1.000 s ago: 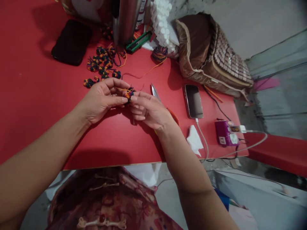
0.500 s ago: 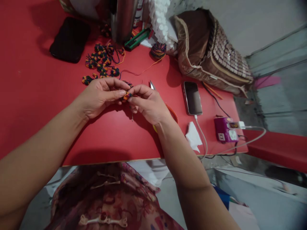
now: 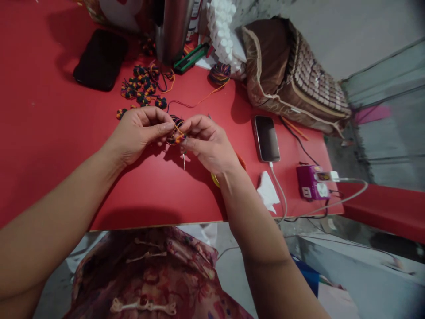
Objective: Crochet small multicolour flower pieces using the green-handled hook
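My left hand (image 3: 141, 133) pinches an orange strand of yarn between thumb and forefinger. Close beside it, my right hand (image 3: 209, 144) is closed on a small crocheted piece (image 3: 179, 138) in orange and dark yarn. A thin metal tool (image 3: 184, 161) points down below the right fingers; its upper part is hidden. Dark multicoloured yarn (image 3: 177, 120) shows between the two hands. Several finished-looking yarn pieces (image 3: 142, 86) lie behind my left hand. Scissors with an orange and yellow handle (image 3: 215, 180) are mostly covered by my right hand and wrist.
On the red table (image 3: 156, 190) are a black case (image 3: 101, 60), a metal flask (image 3: 172, 33), a green cutter (image 3: 191, 58) and a yarn ball (image 3: 219, 73). To the right are a brown cushion (image 3: 282, 66), a phone (image 3: 266, 138), white paper (image 3: 268, 192) and a purple adapter (image 3: 308, 181).
The hands have parted slightly, and an orange strand now shows stretched between them. More of the crocheted piece and the dark yarn is visible. The view has shifted a little.
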The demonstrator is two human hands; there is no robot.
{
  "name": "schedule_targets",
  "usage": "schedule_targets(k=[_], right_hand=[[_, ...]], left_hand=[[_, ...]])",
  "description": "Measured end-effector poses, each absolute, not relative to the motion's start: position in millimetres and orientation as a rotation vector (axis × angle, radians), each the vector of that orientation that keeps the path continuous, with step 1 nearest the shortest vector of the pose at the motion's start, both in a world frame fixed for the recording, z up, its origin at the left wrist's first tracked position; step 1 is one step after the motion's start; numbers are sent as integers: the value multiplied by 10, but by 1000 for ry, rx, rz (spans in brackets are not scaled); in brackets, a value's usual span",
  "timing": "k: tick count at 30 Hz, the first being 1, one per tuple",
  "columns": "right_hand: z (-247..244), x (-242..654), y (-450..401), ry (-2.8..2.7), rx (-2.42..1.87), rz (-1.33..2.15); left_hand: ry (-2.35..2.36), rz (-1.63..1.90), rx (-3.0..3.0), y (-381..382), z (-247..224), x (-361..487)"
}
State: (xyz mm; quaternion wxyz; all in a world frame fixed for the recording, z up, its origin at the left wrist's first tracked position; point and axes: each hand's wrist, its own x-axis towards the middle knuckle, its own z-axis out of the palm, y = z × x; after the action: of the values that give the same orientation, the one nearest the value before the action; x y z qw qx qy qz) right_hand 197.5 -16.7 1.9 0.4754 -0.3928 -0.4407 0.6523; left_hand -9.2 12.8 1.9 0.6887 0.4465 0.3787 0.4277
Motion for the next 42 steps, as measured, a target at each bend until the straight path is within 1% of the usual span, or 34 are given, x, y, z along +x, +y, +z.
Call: schedule_targets(k=[4, 10, 17, 23, 26, 29, 36, 38, 42], right_hand=[[59, 1980, -194, -1132, -962, 1500], [133, 1997, -227, -1252, -1047, 1286], [127, 1999, -226, -1299, -984, 1317], [28, 1996, -215, -1552, -1045, 965], [-16, 2002, -199, -1567, -1046, 875], [-18, 2009, -198, -1515, -1077, 897], [29, 1977, -232, -1368, -984, 1136], [20, 1960, -230, -1371, -1007, 1132], [-33, 1939, -214, -1489, -1082, 1006]], left_hand=[[862, 1043, 938, 136, 40, -72], [869, 1047, 942, 131, 46, -54], [882, 1031, 956, 131, 29, -93], [805, 995, 933, 124, 11, -75], [757, 936, 962, 128, -10, -74], [760, 929, 959, 126, -13, -80], [805, 932, 958, 94, 17, -52], [805, 962, 972, 91, 32, -44], [805, 991, 1032, 91, 58, -38]])
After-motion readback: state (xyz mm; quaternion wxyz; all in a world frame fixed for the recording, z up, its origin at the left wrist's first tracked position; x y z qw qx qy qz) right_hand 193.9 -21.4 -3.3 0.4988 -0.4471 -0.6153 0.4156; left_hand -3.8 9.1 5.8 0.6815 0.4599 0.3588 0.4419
